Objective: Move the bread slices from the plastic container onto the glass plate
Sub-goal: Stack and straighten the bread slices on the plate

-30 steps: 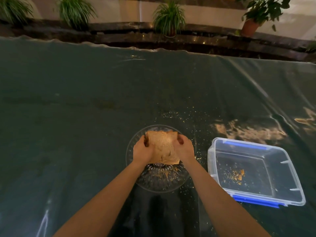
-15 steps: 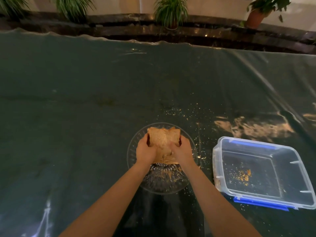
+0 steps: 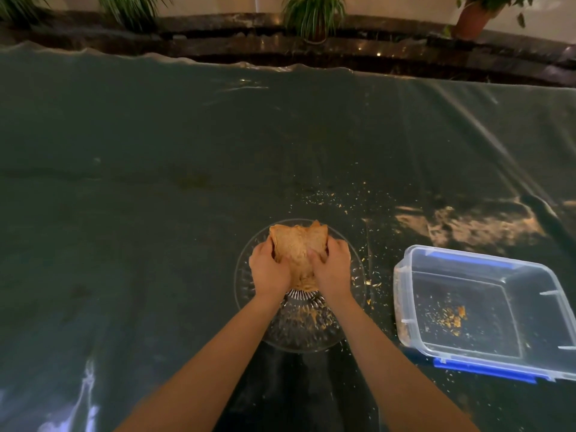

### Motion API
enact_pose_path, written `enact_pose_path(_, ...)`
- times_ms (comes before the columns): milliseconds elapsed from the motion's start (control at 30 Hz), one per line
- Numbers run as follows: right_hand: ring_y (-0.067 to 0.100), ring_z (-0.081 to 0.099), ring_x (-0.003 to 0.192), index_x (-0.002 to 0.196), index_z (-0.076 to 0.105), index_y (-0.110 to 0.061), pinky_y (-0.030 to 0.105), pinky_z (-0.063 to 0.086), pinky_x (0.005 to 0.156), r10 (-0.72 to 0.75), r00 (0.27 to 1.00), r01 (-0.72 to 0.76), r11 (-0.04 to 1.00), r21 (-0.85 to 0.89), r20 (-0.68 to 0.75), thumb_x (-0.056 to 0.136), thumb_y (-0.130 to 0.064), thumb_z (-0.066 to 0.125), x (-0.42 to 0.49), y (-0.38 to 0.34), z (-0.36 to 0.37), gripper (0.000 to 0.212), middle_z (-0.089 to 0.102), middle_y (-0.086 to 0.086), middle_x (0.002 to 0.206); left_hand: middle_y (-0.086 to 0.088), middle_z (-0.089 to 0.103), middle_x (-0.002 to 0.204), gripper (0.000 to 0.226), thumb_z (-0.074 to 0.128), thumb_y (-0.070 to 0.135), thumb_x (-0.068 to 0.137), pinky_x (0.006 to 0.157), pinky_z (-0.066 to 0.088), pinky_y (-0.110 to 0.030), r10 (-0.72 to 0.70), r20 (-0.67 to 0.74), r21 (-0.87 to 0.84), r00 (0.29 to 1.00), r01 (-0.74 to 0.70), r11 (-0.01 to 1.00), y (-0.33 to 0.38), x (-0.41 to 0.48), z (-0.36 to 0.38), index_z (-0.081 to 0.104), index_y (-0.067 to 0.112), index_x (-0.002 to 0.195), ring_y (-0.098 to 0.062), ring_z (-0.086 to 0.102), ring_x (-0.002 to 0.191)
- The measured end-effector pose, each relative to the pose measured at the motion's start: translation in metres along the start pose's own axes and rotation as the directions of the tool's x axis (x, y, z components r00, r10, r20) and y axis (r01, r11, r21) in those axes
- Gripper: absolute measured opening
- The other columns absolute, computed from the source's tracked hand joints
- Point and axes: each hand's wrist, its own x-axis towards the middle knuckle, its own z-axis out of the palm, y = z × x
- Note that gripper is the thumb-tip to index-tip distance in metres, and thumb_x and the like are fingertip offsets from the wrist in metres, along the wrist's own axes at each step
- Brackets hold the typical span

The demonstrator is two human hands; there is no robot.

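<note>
Left hand [image 3: 269,269] and right hand [image 3: 332,269] both grip the bread slices [image 3: 296,247] from either side over the glass plate [image 3: 352,294]. The plastic container [image 3: 402,275], right of the plate on the tabletop [image 3: 156,182], holds only crumbs [image 3: 452,318].

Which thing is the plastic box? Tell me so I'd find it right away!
Look at the big dark green table cover. To the right of the round glass plate, where two hands hold bread, sits the plastic box. It's the only clear rectangle with blue clips, and just crumbs inside.
</note>
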Motion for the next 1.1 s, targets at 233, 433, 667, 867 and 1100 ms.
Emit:
enact_pose_path(233,0.014,0.048,0.100,0.116,0.054,-0.005,0.021,0.039,0.086,-0.020,0.998,0.020,1.000,0.002,-0.055,0.085,-0.013,0.061,-0.023,0.008,-0.002,0.033,0.046,0.005,0.113,-0.008,0.052,0.129,0.051,0.054,0.007,0.086,0.105,0.043,-0.044,-0.002,-0.017,0.005,1.000,0.002,1.000,-0.010,-0.020,-0.005,0.048,0.013,0.136,-0.025,0.048,0.122)
enact_pose_path(433,0.012,0.046,0.098,0.115,0.055,-0.006,0.021,0.037,0.084,0.040,0.997,-0.041,0.999,-0.002,-0.064,0.085,-0.015,0.061,-0.021,0.015,0.000,0.032,0.045,0.003,0.111,-0.012,0.058,0.120,0.048,0.049,0.006,0.085,0.100,0.046,-0.047,0.007,0.079,0.035,0.997,-0.009,0.999,-0.010,-0.016,-0.003,0.052,0.013,0.132,-0.029,0.053,0.115)
enact_pose_path(667,0.024,0.046,0.111,0.122,0.052,-0.003,0.028,0.038,0.091,0.055,0.998,-0.058,0.997,-0.056,-0.043,0.086,-0.018,0.061,-0.011,0.017,0.005,0.040,0.045,0.012,0.122,-0.017,0.046,0.135,0.055,0.050,0.011,0.089,0.109,0.034,-0.040,0.010,0.069,0.178,0.998,-0.022,0.984,-0.012,-0.010,0.002,0.038,0.011,0.142,-0.031,0.037,0.127)
enact_pose_path(867,0.009,0.033,0.097,0.124,0.050,-0.009,0.025,0.038,0.083,-0.148,0.979,0.118,0.972,-0.204,-0.141,0.090,-0.023,0.053,-0.028,0.016,0.006,0.037,0.049,0.008,0.115,-0.009,0.044,0.133,0.059,0.049,0.011,0.088,0.105,0.035,-0.036,0.146,-0.037,0.192,0.989,-0.136,0.972,-0.017,-0.027,0.005,0.033,0.012,0.145,-0.023,0.035,0.121)
enact_pose_path(1100,0.013,0.050,0.094,0.112,0.057,-0.004,0.027,0.048,0.083,-0.117,0.984,0.115,0.993,-0.019,-0.137,0.091,-0.014,0.052,-0.042,0.014,-0.003,0.024,0.051,0.004,0.103,-0.004,0.049,0.123,0.056,0.044,0.008,0.091,0.098,0.036,-0.027,0.194,-0.046,0.132,0.980,-0.187,0.973,-0.019,-0.036,-0.001,0.032,0.016,0.145,-0.016,0.042,0.114)
